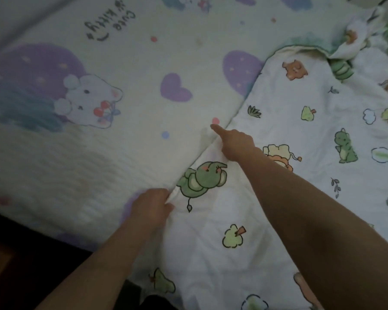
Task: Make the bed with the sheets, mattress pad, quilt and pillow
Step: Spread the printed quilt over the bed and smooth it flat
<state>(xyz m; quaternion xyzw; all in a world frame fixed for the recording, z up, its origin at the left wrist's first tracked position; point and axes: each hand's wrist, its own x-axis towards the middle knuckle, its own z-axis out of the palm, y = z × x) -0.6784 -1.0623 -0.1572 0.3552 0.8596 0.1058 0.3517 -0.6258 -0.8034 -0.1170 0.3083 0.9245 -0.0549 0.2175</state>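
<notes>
The quilt [300, 135], white with green dinosaurs, an elephant, trees and orange animals, lies over the right half of the bed; its long edge runs on a slant from the lower middle up toward the upper right, where it curls over and bunches into rumpled folds near the top corner. Beneath and to the left of it lies the sheet [121, 52], cream with purple hearts, white kittens, cherries and the upside-down words "Cute kitty"; it lies flat and mostly smooth, with fine ribbing near the bed's near edge.

The left hand [151, 205] sits at the quilt's edge low in the view; its grip is pressed together, pinching a fold of the quilt's border between thumb and fingers, and a small ridge of cloth rises just beside the knuckles. The right hand [234, 143] reaches further up the same edge; its forefinger is stretched out and its tip touches the seam where quilt meets sheet, the other fingers curled under; whether they hold any cloth I cannot tell, since the back of the hand hides them.

The right forearm crosses the quilt and covers part of an orange lion print; the left forearm covers the bed's near corner. The dark floor [20, 265] shows at lower left, below the bed's edge; the frame is dim and slightly blurred.
</notes>
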